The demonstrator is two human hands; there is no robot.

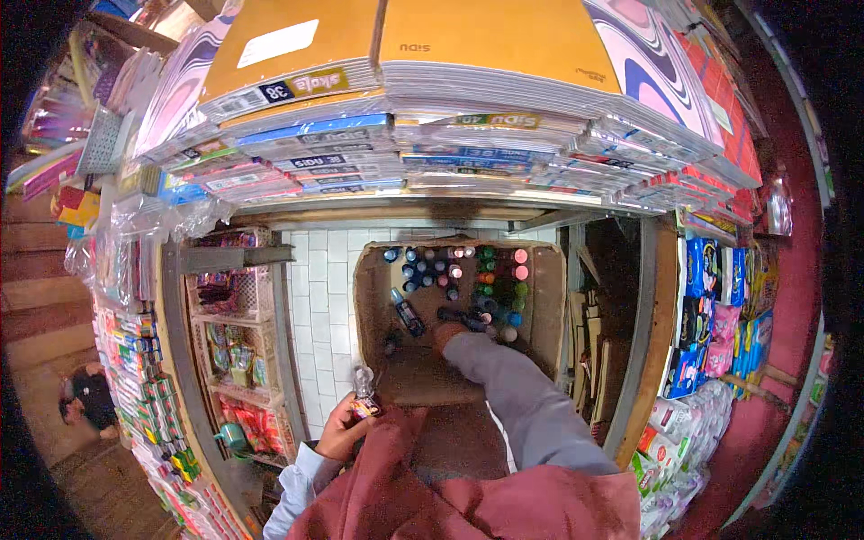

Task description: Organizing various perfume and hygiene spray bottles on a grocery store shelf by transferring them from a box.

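Note:
My left hand (341,428) grips a small bottle (365,395) with a clear cap, just outside the near left corner of an open cardboard box (548,297). Down inside that box is my right hand (448,333), beside a dark bottle (461,315); its fingers are mostly hidden, so whether it holds the bottle is unclear. A dark bottle with a pale blue cap (407,312) lies tilted to the left of my right hand. Several bottles with blue caps (408,271) stand at the box's far side, and others with green caps (484,253) and pink caps (520,256) are farther right.
Stacks of plastic-wrapped notebooks (493,40) rest on a shelf above the box. Plastic crates (233,317) with packets and a green mug (233,436) are at left. Wrapped packs (675,425) line the right. Another person (91,398) is at the far left.

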